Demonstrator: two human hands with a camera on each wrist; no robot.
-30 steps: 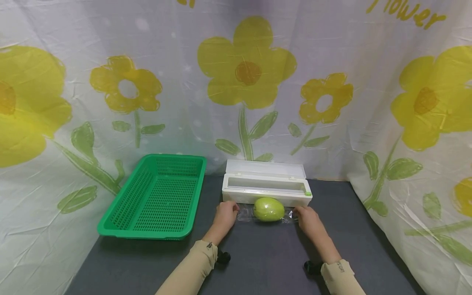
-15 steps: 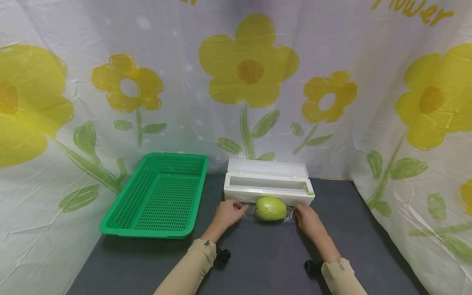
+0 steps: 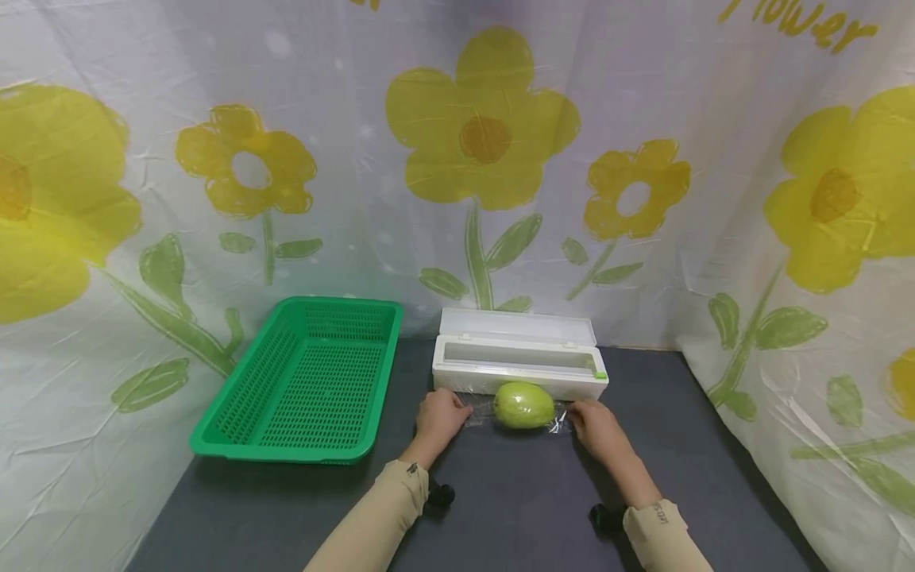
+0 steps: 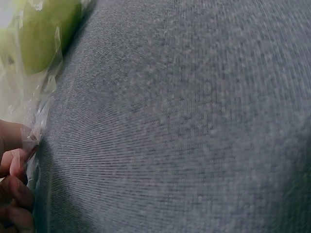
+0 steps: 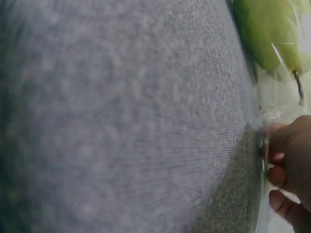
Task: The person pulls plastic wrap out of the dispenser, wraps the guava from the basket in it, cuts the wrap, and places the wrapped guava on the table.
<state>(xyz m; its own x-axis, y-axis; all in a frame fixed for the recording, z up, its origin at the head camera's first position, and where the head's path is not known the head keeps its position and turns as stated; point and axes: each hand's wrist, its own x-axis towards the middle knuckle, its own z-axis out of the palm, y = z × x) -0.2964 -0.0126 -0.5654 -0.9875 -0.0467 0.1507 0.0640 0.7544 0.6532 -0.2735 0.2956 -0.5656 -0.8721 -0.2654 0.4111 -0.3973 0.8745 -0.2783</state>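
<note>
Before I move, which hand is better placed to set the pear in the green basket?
Probably the left hand, nearer the green basket; the right hand is beyond the pear. Both appear to pinch the cling film, so neither is free.

Head view: up high, well back, facing forward and down, gets counter [image 3: 515,500] plus flowery curtain [image 3: 343,119]. Left wrist view: way closer, kinda sideways, mostly counter, left fingers [image 4: 20,191] on left edge, green fruit [image 4: 48,39] top left. Right wrist view basically mirrors that: super close, right fingers [image 5: 278,175] on right edge. Fruit's in all three, only partly in wrist ones.
</note>
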